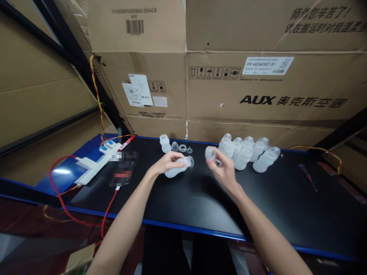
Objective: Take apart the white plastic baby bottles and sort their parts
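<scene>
My left hand (174, 162) is closed around a frosted baby bottle (174, 172), which lies tilted with its mouth to the right. A clear teat (190, 161) shows at that mouth; whether it is fixed on I cannot tell. Across a gap, my right hand (225, 170) pinches a translucent bottle cap (210, 152) above the table. A small shiny piece by its fingers is too blurred to name. Behind my left hand stands an open baby bottle (164, 143), and beside it are a clear dome cap (174, 146), a collar ring (182, 148) and a loose teat (189, 150).
Several capped bottles (260, 160) stand grouped at the back right of the black table (183, 206). A screwdriver (308, 177) lies farther right. On the left are a white power strip (97, 162) and a red cable (107, 214). Cardboard (215, 91) walls the back.
</scene>
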A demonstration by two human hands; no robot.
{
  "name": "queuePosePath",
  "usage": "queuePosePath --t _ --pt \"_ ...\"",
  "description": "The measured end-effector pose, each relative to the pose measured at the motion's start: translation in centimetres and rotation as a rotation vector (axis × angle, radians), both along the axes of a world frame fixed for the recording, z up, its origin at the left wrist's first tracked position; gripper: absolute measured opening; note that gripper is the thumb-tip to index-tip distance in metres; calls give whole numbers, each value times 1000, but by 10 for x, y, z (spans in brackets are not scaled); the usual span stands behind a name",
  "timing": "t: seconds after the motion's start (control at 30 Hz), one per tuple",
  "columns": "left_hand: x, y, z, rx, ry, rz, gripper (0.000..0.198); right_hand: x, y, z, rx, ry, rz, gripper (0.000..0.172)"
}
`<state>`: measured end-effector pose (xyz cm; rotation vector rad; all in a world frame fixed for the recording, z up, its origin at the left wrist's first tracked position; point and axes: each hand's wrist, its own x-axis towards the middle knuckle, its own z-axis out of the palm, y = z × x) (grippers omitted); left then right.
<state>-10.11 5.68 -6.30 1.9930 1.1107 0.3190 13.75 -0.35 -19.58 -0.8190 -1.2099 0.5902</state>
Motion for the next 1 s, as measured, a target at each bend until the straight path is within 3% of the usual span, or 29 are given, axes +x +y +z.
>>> queuePosePath --t 0.03,0.1,0.2,0.3,0.47,0.67,0.73,0.8,0.9,1.0 --pt "-7 5 1 46 -29 70 48 5 2 1 -46 22 -29 45" --pt "-21 14 1 312 -86 259 51 11 6 0 -124 10 -33 47" --pt "-40 22 5 717 26 532 54 9 12 -8 -173 -130 54 51" --pt "-54 23 15 812 262 659 61 -2 14 -18 -174 -268 102 51" --pt "-69 23 29 673 530 588 60 -14 14 -24 -262 -371 83 49" --pt "-84 33 22 514 393 600 73 -16 17 -27 -424 -582 76 45" --pt "-85 34 20 507 430 592 80 -18 17 -28 -459 -666 69 43" --pt "-80 32 20 601 523 595 90 -20 17 -29 -481 -744 70 41" --pt "-62 23 19 935 590 613 97 -22 17 -28 -490 -800 74 40" --pt "-37 13 7 1123 562 482 62 -22 17 -28 -491 -818 69 43"
